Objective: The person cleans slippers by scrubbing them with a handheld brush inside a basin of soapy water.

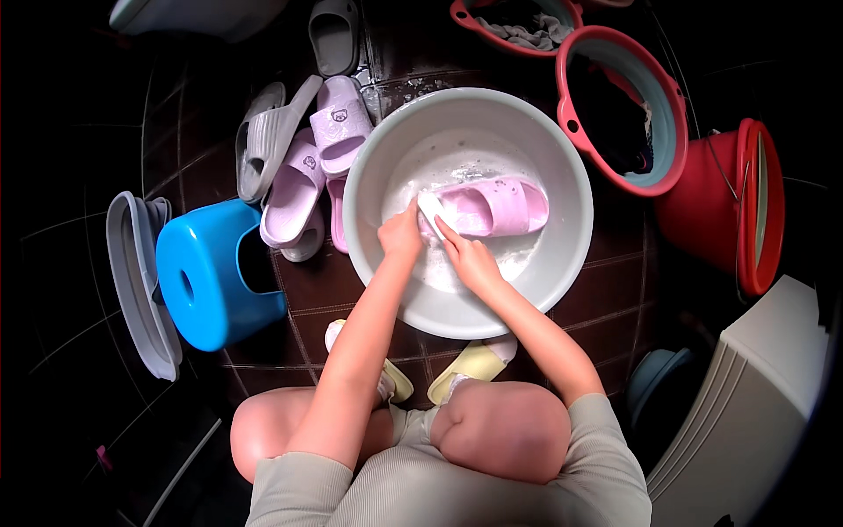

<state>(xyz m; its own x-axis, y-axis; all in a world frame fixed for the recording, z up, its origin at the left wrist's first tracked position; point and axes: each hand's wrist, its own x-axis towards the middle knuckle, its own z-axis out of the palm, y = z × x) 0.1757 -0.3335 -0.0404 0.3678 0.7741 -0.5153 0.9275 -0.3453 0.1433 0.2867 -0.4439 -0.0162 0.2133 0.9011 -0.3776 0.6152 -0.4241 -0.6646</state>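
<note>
A pale grey round basin (575,255) in front of me holds foamy water. In it lies a pink slipper (507,206), its strap end to the right and its heel toward my hands. My left hand (401,234) is closed at the heel end of the slipper; its fingertips are hidden. A small white brush-like thing (430,212) lies across the heel, with my right hand (471,262) closed on it, fingers pointing up and left. Whether it has bristles underneath cannot be seen.
Left of the basin are lilac slippers (341,127) and grey slippers (268,136), some piled. A blue stool (206,277) and a folded grey basin (132,290) stand farther left. At right are a red-rimmed basin (571,88), a red bucket (702,202) and a white cabinet-like box (773,351).
</note>
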